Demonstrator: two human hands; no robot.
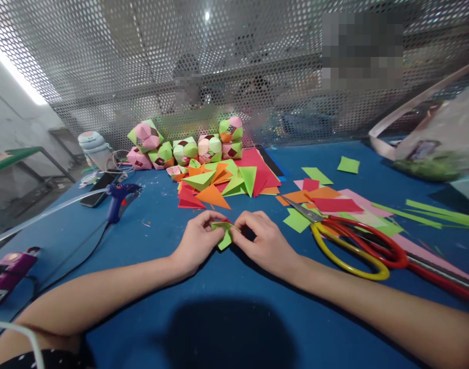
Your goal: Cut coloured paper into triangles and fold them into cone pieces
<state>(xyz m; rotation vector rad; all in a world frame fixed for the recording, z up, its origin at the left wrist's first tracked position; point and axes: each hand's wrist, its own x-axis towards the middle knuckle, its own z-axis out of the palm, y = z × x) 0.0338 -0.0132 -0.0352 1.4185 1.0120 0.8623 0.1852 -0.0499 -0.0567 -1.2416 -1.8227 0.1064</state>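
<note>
Both my hands meet at the middle of the blue table, around a small folded piece of green paper (226,237) with a bit of red at its top edge. My left hand (196,238) pinches its left side between thumb and fingers. On the right side, my right hand (263,238) grips it the same way. Just beyond lies a pile of folded paper pieces (213,196) in orange, green and red. Behind that pile, several finished paper balls (184,149) in pink and green stand stacked against the perforated metal screen.
Scissors (349,241) with red and yellow handles lie at right, on loose paper sheets (336,205). Green strips (442,212) and a clear bag (445,133) are farther right. At left are a blue glue gun (117,202), a phone (98,189), a bottle (94,148) and a purple power strip (9,274).
</note>
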